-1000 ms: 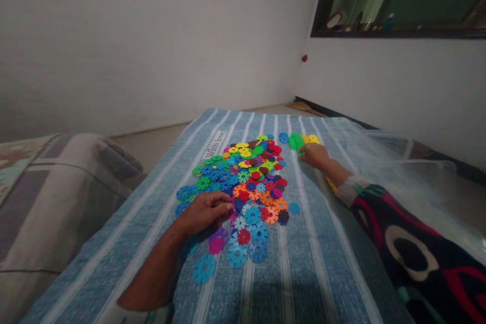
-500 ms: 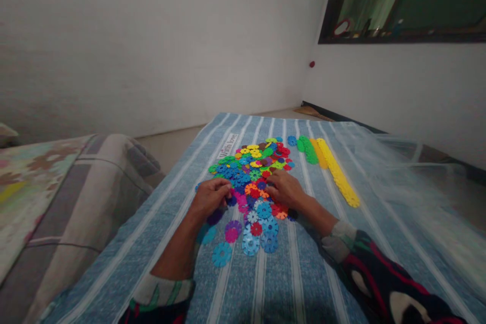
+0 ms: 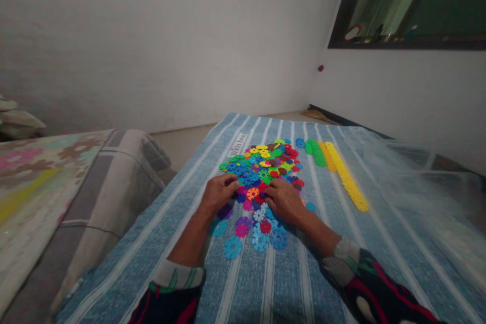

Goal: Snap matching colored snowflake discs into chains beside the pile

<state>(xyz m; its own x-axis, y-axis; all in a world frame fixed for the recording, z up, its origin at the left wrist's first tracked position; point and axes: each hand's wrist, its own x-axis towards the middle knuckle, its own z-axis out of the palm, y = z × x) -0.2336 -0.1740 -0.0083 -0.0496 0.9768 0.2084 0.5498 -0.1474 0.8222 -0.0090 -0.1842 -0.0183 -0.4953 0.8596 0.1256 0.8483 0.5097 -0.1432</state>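
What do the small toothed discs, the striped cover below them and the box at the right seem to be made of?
The discs look like thin, coloured plastic, fairly smooth: even, solid colours and regular cut notches. The striped cover seems to be woven cloth, matte, with a speckled blue weave. The box is probably clear plastic, since things show through its walls, but it is blurred.
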